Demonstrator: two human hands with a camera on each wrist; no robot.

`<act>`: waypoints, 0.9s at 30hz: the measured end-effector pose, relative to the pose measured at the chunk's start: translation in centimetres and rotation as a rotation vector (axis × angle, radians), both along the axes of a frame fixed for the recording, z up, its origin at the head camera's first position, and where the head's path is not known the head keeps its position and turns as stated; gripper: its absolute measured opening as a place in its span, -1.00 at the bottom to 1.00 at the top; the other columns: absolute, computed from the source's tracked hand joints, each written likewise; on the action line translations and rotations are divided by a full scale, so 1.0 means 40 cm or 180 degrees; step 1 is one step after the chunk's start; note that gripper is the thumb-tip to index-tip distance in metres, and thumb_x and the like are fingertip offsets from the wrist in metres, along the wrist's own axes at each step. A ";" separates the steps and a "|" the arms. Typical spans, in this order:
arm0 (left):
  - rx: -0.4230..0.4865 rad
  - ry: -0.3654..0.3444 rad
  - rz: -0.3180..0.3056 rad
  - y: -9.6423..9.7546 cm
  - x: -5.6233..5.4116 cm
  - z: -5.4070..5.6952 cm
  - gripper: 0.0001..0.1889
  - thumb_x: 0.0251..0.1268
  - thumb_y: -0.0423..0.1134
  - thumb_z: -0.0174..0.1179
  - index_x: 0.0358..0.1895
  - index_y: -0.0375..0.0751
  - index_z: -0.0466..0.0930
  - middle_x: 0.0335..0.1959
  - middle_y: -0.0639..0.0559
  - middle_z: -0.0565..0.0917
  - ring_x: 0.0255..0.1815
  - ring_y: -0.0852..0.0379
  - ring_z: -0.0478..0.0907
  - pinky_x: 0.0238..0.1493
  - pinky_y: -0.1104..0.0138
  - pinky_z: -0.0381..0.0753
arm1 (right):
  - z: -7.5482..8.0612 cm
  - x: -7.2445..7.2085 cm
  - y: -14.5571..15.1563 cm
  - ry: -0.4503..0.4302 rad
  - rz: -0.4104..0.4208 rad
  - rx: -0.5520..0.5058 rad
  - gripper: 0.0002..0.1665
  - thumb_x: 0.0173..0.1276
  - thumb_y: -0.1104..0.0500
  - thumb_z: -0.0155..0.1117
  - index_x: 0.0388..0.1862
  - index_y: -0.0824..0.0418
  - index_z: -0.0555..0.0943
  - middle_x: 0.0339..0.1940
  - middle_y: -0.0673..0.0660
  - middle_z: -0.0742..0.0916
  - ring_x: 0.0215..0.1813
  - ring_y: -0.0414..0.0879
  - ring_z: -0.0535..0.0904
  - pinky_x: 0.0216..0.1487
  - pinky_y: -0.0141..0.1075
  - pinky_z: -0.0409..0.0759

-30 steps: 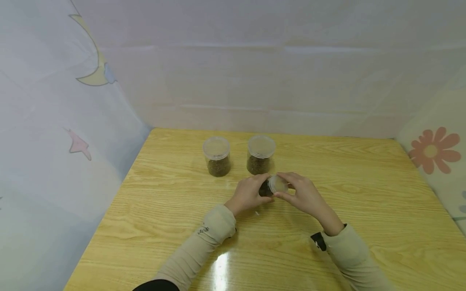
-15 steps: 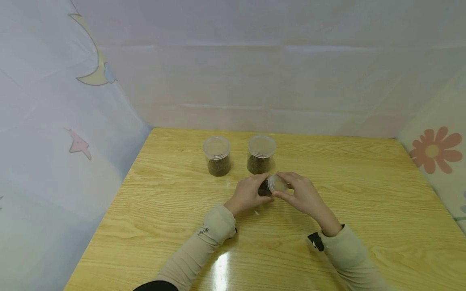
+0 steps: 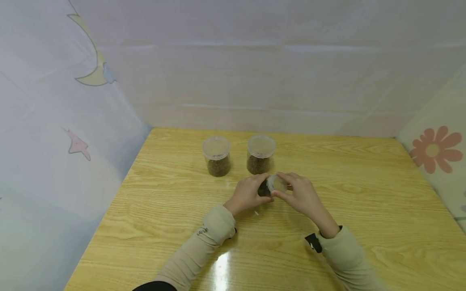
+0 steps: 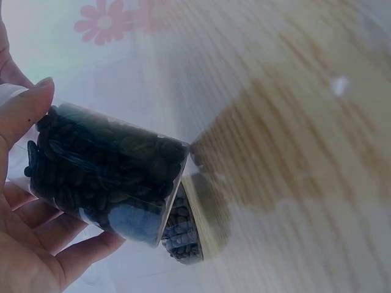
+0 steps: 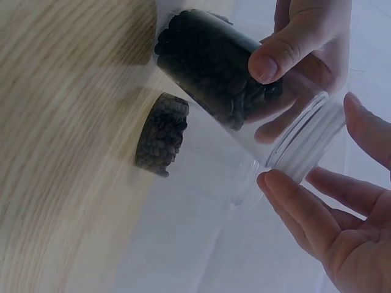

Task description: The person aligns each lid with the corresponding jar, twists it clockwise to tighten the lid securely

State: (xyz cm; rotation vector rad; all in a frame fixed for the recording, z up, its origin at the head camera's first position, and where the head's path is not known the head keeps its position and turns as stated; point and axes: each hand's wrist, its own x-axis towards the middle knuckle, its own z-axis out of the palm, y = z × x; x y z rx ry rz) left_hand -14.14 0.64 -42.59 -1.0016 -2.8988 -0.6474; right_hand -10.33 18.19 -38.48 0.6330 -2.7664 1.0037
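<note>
A clear jar point(image 4: 107, 168) partly filled with dark beans is held tilted above the wooden table. In the head view my left hand point(image 3: 247, 190) grips its body from the left, with thumb and fingers on opposite sides. My right hand point(image 3: 301, 195) holds the clear ridged lid point(image 3: 278, 183) between thumb and fingers. The right wrist view shows the lid point(image 5: 310, 143) on the jar's mouth, the right fingertips point(image 5: 272, 178) at its edge. The left thumb point(image 5: 272, 64) presses on the jar wall there. Part of the jar's body is hidden behind the left hand.
Two larger-looking lidded clear jars stand upright beyond the hands, a left one point(image 3: 217, 157) and a right one point(image 3: 260, 155), both with dark contents. The right one is close to the fingers. A printed cloth point(image 3: 233, 81) surrounds the wooden table point(image 3: 364, 194).
My right wrist has swung slightly to the left while its fingers stay on the lid. The left hand, the held jar and the two standing jars look almost unchanged.
</note>
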 end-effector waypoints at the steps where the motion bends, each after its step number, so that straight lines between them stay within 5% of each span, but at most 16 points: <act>1: 0.0006 0.0000 0.0004 0.000 0.000 0.000 -0.25 -0.02 0.09 0.32 0.22 -0.25 0.33 0.10 -0.04 0.53 0.02 0.08 0.52 -0.03 0.28 0.51 | 0.001 0.001 -0.002 0.0016 -0.0024 0.0018 -0.36 0.03 0.19 0.42 0.04 0.54 0.47 -0.17 0.40 0.61 -0.25 0.16 0.61 -0.32 -0.18 0.62; 13: 0.0146 -0.0090 0.0001 -0.003 -0.003 0.002 -0.24 -0.04 0.08 0.33 0.22 -0.26 0.33 0.10 -0.04 0.52 0.03 0.06 0.51 -0.01 0.28 0.50 | 0.007 0.001 -0.035 0.0217 -0.0426 0.0363 -0.39 0.08 0.07 0.40 -0.06 0.53 0.53 -0.49 0.23 0.63 -0.54 -0.06 0.50 -0.55 -0.27 0.46; 27: 0.0092 -0.0043 -0.0031 -0.003 -0.003 -0.001 -0.23 -0.03 0.09 0.33 0.24 -0.26 0.32 0.13 -0.06 0.50 0.05 0.04 0.50 0.00 0.26 0.50 | 0.020 0.001 -0.045 -0.0031 -0.0649 0.0451 -0.38 0.17 -0.02 0.31 -0.13 0.56 0.54 -0.45 0.32 0.66 -0.55 0.02 0.57 -0.51 -0.14 0.56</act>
